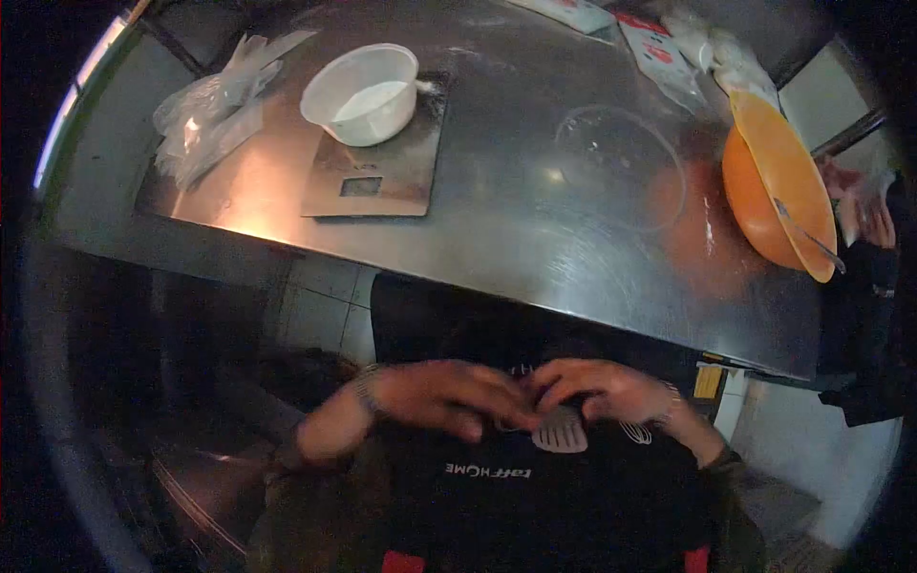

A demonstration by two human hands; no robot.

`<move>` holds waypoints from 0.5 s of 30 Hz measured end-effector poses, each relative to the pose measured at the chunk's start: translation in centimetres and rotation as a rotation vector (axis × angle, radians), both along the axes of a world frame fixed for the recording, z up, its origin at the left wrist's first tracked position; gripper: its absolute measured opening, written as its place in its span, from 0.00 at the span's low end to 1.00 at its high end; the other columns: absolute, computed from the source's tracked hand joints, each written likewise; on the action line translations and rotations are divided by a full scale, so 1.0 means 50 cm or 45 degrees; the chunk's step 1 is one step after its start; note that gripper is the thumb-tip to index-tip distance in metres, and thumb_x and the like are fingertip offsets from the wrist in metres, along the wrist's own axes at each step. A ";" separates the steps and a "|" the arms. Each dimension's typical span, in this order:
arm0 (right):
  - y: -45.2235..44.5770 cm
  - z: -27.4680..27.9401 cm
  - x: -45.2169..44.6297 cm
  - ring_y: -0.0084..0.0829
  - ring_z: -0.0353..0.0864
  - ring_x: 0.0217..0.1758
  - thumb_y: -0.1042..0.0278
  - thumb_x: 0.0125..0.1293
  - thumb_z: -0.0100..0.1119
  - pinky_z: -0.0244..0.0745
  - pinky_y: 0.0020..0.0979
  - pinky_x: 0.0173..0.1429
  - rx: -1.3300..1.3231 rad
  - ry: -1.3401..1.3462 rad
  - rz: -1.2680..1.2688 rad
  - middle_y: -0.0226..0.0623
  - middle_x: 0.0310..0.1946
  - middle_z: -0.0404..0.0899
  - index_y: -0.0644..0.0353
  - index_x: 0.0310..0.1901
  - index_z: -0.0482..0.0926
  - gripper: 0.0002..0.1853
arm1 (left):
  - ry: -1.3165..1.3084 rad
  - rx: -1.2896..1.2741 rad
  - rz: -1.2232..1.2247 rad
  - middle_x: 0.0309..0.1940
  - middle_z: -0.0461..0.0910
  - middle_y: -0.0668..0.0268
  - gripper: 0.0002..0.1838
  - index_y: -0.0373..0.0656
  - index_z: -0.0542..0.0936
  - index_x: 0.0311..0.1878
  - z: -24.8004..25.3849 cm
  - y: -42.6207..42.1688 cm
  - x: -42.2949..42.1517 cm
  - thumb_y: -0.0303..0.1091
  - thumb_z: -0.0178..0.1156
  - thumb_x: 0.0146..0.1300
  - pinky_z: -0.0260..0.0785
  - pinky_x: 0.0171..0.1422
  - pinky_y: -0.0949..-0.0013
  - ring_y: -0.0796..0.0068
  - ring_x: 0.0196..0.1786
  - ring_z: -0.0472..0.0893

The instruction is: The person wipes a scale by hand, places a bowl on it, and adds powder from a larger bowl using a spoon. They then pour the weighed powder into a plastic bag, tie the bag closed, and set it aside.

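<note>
My left hand hovers in front of my black apron, fingers stretched toward the right and thumb apart. Facing it is my right hand, its fingers bent loosely and pointing left. The fingertips of both come close together or touch; motion blur hides which. Neither hand visibly holds anything. Below and between them, a pale slotted spatula and part of a whisk look like prints on the apron, near upside-down lettering. Both hands are below the near edge of the steel table.
A white plastic bowl with white contents stands on a kitchen scale. Clear plastic bags lie at left. An orange bowl with a metal utensil leans at right, near packets. What may be another person's hand shows at the right edge.
</note>
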State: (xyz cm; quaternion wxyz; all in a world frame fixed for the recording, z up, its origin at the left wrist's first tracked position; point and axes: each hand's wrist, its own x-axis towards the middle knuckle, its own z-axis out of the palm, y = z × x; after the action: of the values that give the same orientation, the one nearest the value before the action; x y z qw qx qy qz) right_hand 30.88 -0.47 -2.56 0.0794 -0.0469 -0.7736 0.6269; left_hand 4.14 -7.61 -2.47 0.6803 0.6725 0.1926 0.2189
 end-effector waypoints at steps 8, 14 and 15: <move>-0.021 -0.211 0.092 0.36 0.53 0.72 0.44 0.62 0.49 0.52 0.53 0.69 1.176 -1.024 -0.155 0.21 0.69 0.54 0.38 0.63 0.64 0.28 | 1.669 1.123 0.183 0.64 0.65 0.64 0.22 0.58 0.71 0.60 -0.243 0.028 0.001 0.50 0.47 0.65 0.51 0.69 0.52 0.64 0.66 0.63; 0.043 -0.197 0.146 0.44 0.62 0.67 0.45 0.61 0.51 0.54 0.46 0.69 0.953 -1.816 -0.753 0.34 0.63 0.66 0.49 0.60 0.69 0.28 | 1.874 0.841 0.947 0.57 0.72 0.58 0.19 0.50 0.75 0.56 -0.148 0.034 -0.093 0.44 0.50 0.65 0.51 0.68 0.48 0.60 0.62 0.68; 0.019 -0.160 0.141 0.44 0.65 0.64 0.47 0.62 0.52 0.56 0.46 0.68 1.000 -1.692 -0.807 0.38 0.60 0.68 0.52 0.59 0.70 0.27 | 1.874 0.834 0.959 0.57 0.72 0.58 0.19 0.50 0.75 0.56 -0.132 0.015 -0.091 0.44 0.50 0.65 0.51 0.68 0.48 0.60 0.62 0.68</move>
State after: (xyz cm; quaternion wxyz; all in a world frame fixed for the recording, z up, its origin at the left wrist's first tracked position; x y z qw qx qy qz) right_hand 37.91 0.49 -10.55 -0.2104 -0.5915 -0.7718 0.1012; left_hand -0.43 -6.84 -9.06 0.0406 0.6955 0.7172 -0.0155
